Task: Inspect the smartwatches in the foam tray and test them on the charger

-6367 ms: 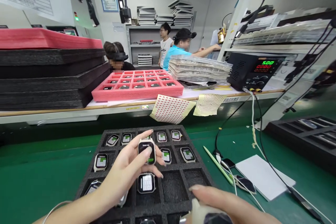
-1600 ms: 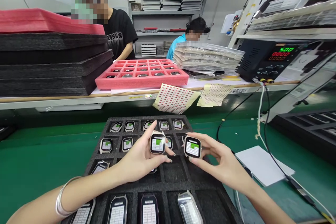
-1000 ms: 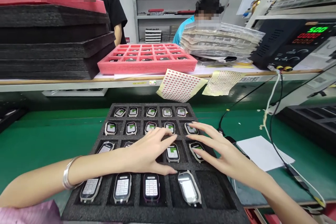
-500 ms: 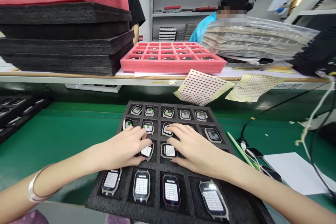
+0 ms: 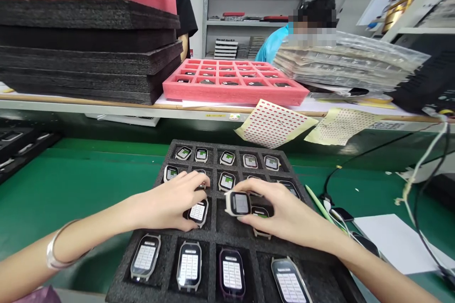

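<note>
My right hand (image 5: 275,208) is closed on a smartwatch case (image 5: 240,203) without a strap, pinched between thumb and fingers. It is tilted above a compartment in the black foam tray (image 5: 209,241). My left hand (image 5: 170,201) is over the tray's third row, its thumb and forefinger at the lower and upper edges of another smartwatch (image 5: 198,212) lying in its compartment. That screen shows a white grid. Other smartwatches with lit screens lie in the tray, such as a purple-rimmed one (image 5: 232,272) in front. The fingers of my right hand partly cover a few watches.
A pink foam tray (image 5: 234,94) of dark items stands on the shelf ahead, beside stacked black foam (image 5: 88,71) and clear plastic trays (image 5: 348,61). Dotted sticker sheets (image 5: 275,123) hang from its edge. Cables (image 5: 423,175) and paper (image 5: 398,241) lie right. Two people are beyond.
My right hand has lifted the smartwatch from its third-row compartment and tilted it. My left hand stays at the neighbouring watch. The view has shifted slightly.
</note>
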A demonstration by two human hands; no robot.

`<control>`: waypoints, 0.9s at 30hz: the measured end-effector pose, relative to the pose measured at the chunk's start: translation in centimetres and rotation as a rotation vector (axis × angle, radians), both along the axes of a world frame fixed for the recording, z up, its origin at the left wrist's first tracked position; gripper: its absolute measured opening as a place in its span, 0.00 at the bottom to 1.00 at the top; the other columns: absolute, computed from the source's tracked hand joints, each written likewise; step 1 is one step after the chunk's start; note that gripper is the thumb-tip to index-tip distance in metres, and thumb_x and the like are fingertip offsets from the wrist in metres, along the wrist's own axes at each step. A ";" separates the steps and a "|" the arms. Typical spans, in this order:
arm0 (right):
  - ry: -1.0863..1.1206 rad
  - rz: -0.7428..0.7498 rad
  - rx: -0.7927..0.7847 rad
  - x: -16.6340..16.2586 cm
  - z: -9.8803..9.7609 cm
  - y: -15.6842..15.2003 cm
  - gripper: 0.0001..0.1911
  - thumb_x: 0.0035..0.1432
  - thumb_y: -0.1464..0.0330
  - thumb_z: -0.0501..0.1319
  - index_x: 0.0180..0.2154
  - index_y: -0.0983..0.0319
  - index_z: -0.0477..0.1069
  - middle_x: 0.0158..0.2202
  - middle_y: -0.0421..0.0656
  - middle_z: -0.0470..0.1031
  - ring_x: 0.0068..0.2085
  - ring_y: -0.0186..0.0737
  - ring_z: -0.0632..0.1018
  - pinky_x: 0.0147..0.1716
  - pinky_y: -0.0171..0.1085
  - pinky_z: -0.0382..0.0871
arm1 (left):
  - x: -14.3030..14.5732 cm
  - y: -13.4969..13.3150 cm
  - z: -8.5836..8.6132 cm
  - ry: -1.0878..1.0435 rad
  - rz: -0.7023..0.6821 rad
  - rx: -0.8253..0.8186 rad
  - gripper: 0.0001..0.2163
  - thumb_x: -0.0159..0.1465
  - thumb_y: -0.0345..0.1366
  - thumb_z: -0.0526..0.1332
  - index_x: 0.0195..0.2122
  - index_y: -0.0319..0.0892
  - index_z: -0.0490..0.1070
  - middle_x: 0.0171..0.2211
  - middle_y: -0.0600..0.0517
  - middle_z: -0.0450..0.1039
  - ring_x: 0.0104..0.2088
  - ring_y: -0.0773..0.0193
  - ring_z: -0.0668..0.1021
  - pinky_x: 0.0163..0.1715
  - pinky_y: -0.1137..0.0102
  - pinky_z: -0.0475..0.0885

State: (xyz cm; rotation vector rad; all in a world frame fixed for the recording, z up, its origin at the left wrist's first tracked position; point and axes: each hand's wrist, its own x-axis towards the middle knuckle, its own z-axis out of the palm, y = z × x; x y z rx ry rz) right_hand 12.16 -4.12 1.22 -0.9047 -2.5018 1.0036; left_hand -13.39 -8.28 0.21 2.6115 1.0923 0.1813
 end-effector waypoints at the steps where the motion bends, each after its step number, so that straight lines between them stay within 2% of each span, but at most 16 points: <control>1: 0.102 -0.052 -0.132 0.4 0.2 -0.1 0.20 0.52 0.69 0.66 0.48 0.59 0.68 0.42 0.45 0.74 0.44 0.46 0.76 0.43 0.43 0.73 | -0.3 0.0 -0.2 -0.099 0.015 -0.047 0.14 0.57 0.31 0.63 0.44 0.41 0.68 0.54 0.43 0.62 0.53 0.51 0.67 0.50 0.59 0.65; 3: 0.329 -0.120 -0.377 0.9 0.6 -0.1 0.29 0.50 0.69 0.68 0.54 0.59 0.64 0.37 0.42 0.72 0.34 0.40 0.77 0.31 0.37 0.75 | -0.5 0.0 -0.5 -0.328 0.065 -0.132 0.19 0.58 0.32 0.62 0.51 0.44 0.64 0.56 0.44 0.62 0.54 0.53 0.68 0.53 0.59 0.64; 5: 0.530 -0.157 -0.521 1.2 0.8 0.0 0.33 0.49 0.70 0.69 0.56 0.59 0.61 0.35 0.41 0.71 0.27 0.34 0.75 0.22 0.33 0.74 | 0.0 0.2 -0.5 -0.618 0.152 -0.187 0.21 0.59 0.32 0.62 0.53 0.46 0.61 0.53 0.46 0.66 0.52 0.56 0.71 0.52 0.62 0.66; 8: 0.660 -0.206 -0.571 1.1 0.8 0.2 0.22 0.51 0.70 0.68 0.48 0.62 0.66 0.28 0.38 0.69 0.19 0.30 0.71 0.14 0.28 0.68 | 2.0 1.0 0.4 -1.099 0.300 -0.234 0.19 0.57 0.30 0.64 0.49 0.45 0.63 0.52 0.46 0.67 0.48 0.58 0.73 0.47 0.66 0.70; 11: 0.670 -0.249 -0.552 1.1 0.4 0.7 0.19 0.50 0.69 0.70 0.42 0.62 0.65 0.28 0.38 0.69 0.18 0.29 0.71 0.11 0.25 0.64 | 4.2 1.7 2.1 -1.373 0.367 -0.372 0.18 0.54 0.26 0.66 0.43 0.44 0.64 0.48 0.48 0.70 0.46 0.61 0.74 0.46 0.68 0.69; 15: 0.590 -0.295 -0.512 1.8 -0.4 1.2 0.28 0.49 0.69 0.70 0.50 0.61 0.62 0.30 0.39 0.73 0.14 0.22 0.65 0.08 0.22 0.57 | 6.3 2.5 3.2 -1.435 0.347 -0.710 0.16 0.53 0.23 0.64 0.41 0.42 0.64 0.43 0.48 0.74 0.41 0.65 0.74 0.42 0.70 0.68; 17: 0.568 -0.307 -0.511 2.2 -0.8 1.2 0.30 0.50 0.69 0.70 0.53 0.61 0.61 0.31 0.40 0.73 0.15 0.22 0.65 0.09 0.22 0.59 | 6.9 2.7 2.7 -1.445 0.294 -0.847 0.16 0.52 0.22 0.63 0.41 0.42 0.65 0.40 0.49 0.74 0.38 0.65 0.74 0.39 0.71 0.67; 20: 0.616 -0.278 -0.546 2.4 -1.2 1.1 0.28 0.53 0.68 0.67 0.54 0.60 0.61 0.34 0.41 0.72 0.18 0.27 0.71 0.12 0.25 0.67 | 7.3 3.2 1.3 -1.436 0.273 -0.966 0.18 0.50 0.21 0.62 0.41 0.42 0.67 0.37 0.50 0.74 0.36 0.65 0.74 0.35 0.72 0.66; 23: 0.723 -0.237 -0.595 2.4 -1.3 1.0 0.26 0.57 0.69 0.62 0.56 0.60 0.59 0.39 0.45 0.72 0.26 0.36 0.78 0.17 0.30 0.73 | 7.3 3.3 0.3 -1.446 0.333 -0.917 0.21 0.49 0.21 0.62 0.43 0.43 0.67 0.39 0.50 0.73 0.36 0.65 0.74 0.35 0.72 0.67; 27: 0.812 -0.250 -0.576 2.4 -1.4 0.8 0.22 0.58 0.70 0.60 0.54 0.60 0.61 0.40 0.47 0.73 0.29 0.39 0.80 0.20 0.33 0.75 | 7.3 2.9 0.6 -1.555 0.340 -0.702 0.21 0.51 0.22 0.63 0.45 0.45 0.65 0.40 0.51 0.71 0.44 0.60 0.75 0.44 0.68 0.70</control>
